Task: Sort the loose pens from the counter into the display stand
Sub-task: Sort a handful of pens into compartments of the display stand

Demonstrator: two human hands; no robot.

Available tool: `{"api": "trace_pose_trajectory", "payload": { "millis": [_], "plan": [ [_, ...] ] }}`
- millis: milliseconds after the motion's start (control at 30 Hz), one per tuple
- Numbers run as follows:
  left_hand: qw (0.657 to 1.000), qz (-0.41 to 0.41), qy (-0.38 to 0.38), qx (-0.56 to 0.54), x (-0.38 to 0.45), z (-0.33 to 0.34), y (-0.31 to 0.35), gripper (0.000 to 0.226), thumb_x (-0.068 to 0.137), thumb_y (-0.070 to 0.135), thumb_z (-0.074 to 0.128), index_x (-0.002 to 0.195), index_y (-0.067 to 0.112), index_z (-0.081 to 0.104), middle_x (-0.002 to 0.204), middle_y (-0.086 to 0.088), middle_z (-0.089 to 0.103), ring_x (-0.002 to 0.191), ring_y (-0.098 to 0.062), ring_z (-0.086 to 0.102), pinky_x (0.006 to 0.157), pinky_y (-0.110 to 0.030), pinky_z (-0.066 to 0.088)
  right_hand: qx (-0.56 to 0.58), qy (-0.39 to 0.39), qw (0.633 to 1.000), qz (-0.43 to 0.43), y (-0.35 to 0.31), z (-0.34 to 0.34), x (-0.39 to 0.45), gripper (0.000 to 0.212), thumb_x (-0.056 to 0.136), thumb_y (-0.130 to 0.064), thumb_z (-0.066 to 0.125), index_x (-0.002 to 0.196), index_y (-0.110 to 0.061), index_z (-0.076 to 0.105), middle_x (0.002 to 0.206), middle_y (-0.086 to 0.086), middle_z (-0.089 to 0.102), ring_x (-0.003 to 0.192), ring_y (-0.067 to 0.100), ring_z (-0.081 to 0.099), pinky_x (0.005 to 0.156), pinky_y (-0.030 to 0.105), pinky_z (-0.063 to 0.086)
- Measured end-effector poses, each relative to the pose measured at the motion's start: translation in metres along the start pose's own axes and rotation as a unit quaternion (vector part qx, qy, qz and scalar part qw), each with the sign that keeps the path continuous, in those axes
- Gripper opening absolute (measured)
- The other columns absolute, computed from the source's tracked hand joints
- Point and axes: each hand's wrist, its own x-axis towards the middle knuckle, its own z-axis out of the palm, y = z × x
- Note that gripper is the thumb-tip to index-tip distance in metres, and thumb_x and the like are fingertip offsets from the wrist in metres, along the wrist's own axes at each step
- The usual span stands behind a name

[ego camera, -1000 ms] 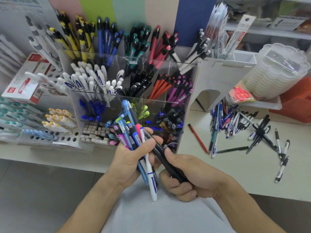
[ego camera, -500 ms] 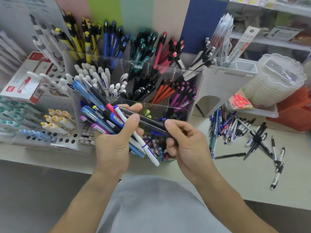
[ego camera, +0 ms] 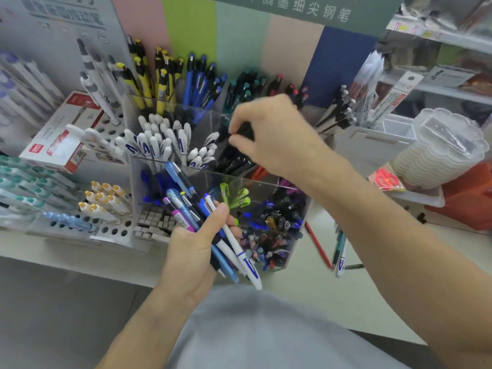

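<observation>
Right hand (ego camera: 269, 131) is pinching a black pen (ego camera: 243, 130) between thumb and curled fingertips (ego camera: 234, 141), directly over the black-pen compartment (ego camera: 234, 162) in the middle tier of the display stand (ego camera: 290, 193). The pen's long axis is running roughly from 2 o'clock down to 8 o'clock, its lower end pointing into the compartment just below the fingers; most of the barrel is hidden by the hand. Left hand (ego camera: 195, 249), at 6 o'clock from the stand, is gripping a fanned bundle of pens (ego camera: 191, 206), fingers wrapped and thumb pressing across them. The right hand is the nearer to the slot, so the drop appears to turn on tipping the pen steeper. Loose pens (ego camera: 339, 251) are lying on the counter (ego camera: 300, 288) at 4 o'clock.
</observation>
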Motion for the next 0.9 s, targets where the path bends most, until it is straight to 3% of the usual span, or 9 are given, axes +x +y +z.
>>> {"api": "trace_pose_trajectory", "payload": {
  "millis": [67, 133, 233, 333, 467, 567, 633, 700, 900],
  "plan": [
    [0.999, -0.037, -0.022, 0.003, -0.001, -0.003, -0.001, 0.017, 0.076, 0.022, 0.070, 0.084, 0.008, 0.066, 0.068, -0.008, 0.062, 0.059, -0.019, 0.063, 0.056, -0.031, 0.057, -0.059, -0.040, 0.997, -0.001, -0.004, 0.019, -0.001, 0.036, 0.095, -0.040, 0.066, 0.119, -0.014, 0.067, 0.114, 0.007, 0.060, 0.094, 0.028, 0.063, 0.081, 0.038, 0.052],
    [0.997, -0.060, -0.052, -0.003, -0.002, -0.006, -0.002, 0.015, 0.077, 0.019, 0.070, 0.086, 0.008, 0.064, 0.070, -0.009, 0.060, 0.059, -0.020, 0.062, 0.056, -0.029, 0.056, -0.036, 0.066, 0.997, -0.019, -0.004, 0.033, -0.018, 0.048, 0.094, -0.043, 0.066, 0.128, -0.010, 0.060, 0.117, 0.010, 0.054, 0.089, 0.027, 0.061, 0.071, 0.034, 0.053],
    [0.994, -0.072, -0.085, -0.002, -0.003, -0.009, -0.005, 0.012, 0.080, 0.015, 0.074, 0.082, 0.007, 0.065, 0.070, -0.011, 0.059, 0.059, -0.021, 0.060, 0.057, -0.029, 0.055, -0.014, 0.214, 0.973, -0.083, 0.006, 0.052, -0.043, 0.050, 0.092, -0.032, 0.072, 0.130, 0.000, 0.063, 0.123, 0.017, 0.061, 0.108, 0.032, 0.059, 0.091, 0.039, 0.051],
    [0.988, -0.088, -0.129, 0.005, -0.004, -0.011, -0.006, 0.017, 0.081, 0.014, 0.075, 0.086, 0.006, 0.060, 0.071, -0.011, 0.057, 0.059, -0.022, 0.059, 0.059, -0.030, 0.054, -0.056, 0.194, 0.965, -0.166, 0.023, 0.070, -0.041, 0.039, 0.097, -0.021, 0.070, 0.131, -0.003, 0.065, 0.134, 0.015, 0.063, 0.127, 0.035, 0.057, 0.102, 0.045, 0.046],
    [0.976, -0.097, -0.191, 0.026, -0.007, -0.008, -0.006, 0.002, 0.079, 0.014, 0.069, 0.080, 0.012, 0.068, 0.071, -0.013, 0.056, 0.058, -0.024, 0.055, 0.057, -0.033, 0.051, -0.103, 0.194, 0.960, -0.172, 0.032, 0.079, -0.027, 0.030, 0.096, -0.002, 0.067, 0.126, -0.004, 0.069, 0.131, 0.007, 0.068, 0.125, 0.029, 0.060, 0.097, 0.037, 0.049],
    [0.969, -0.098, -0.225, 0.039, -0.010, -0.006, -0.009, 0.004, 0.078, 0.013, 0.072, 0.081, 0.011, 0.069, 0.071, -0.014, 0.057, 0.057, -0.026, 0.057, 0.057, -0.033, 0.052, -0.004, 0.225, 0.963, -0.147, 0.021, 0.060, -0.040, 0.027, 0.098, 0.002, 0.061, 0.124, 0.003, 0.068, 0.130, 0.017, 0.066, 0.119, 0.033, 0.062, 0.096, 0.043, 0.050],
    [0.962, -0.099, -0.249, 0.056, -0.010, -0.006, -0.011, 0.012, 0.075, 0.018, 0.078, 0.080, 0.011, 0.071, 0.072, -0.015, 0.060, 0.059, -0.026, 0.059, 0.058, -0.034, 0.052, 0.175, 0.188, 0.964, -0.070, 0.007, 0.041, -0.062, 0.025, 0.102, -0.005, 0.056, 0.122, 0.002, 0.068, 0.112, 0.014, 0.071, 0.100, 0.027, 0.067, 0.086, 0.040, 0.053],
    [0.951, -0.107, -0.280, 0.073, -0.009, -0.005, -0.012, 0.016, 0.072, 0.024, 0.078, 0.081, 0.012, 0.071, 0.073, -0.015, 0.061, 0.061, -0.028, 0.059, 0.060, -0.036, 0.052, 0.311, 0.057, 0.948, 0.035, -0.001, 0.020, -0.077, 0.024, 0.101, -0.015, 0.060, 0.123, -0.009, 0.066, 0.098, 0.002, 0.070, 0.083, 0.021, 0.066, 0.075, 0.038, 0.055],
    [0.928, -0.137, -0.328, 0.110, -0.011, 0.000, -0.023, 0.019, 0.073, 0.024, 0.079, 0.089, 0.014, 0.073, 0.076, -0.015, 0.061, 0.064, -0.027, 0.059, 0.064, -0.035, 0.052, 0.395, -0.141, 0.892, 0.171, 0.022, 0.004, -0.081, 0.022, 0.092, -0.017, 0.074, 0.113, -0.017, 0.069, 0.091, -0.002, 0.064, 0.074, 0.016, 0.065, 0.072, 0.031, 0.059]
  ]
}}
